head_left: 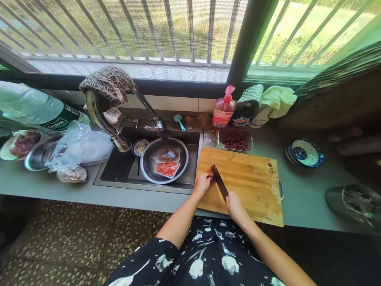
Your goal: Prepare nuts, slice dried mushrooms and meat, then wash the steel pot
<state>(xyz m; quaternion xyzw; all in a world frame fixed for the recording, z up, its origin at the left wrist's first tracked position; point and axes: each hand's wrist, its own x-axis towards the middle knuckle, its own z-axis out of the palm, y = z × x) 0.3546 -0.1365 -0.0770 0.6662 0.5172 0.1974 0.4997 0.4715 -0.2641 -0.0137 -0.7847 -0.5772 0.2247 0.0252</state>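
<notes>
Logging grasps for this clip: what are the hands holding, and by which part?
The right hand holds a knife by its handle; the left hand rests beside the blade on the cutting board.

A barred window is set along the wall at 12 o'clock, and daylight is let in through it. A grey desk is run beneath it, with a dark sink sunk in at 10 o'clock. A speckled floor is seen at 7 o'clock.
</notes>
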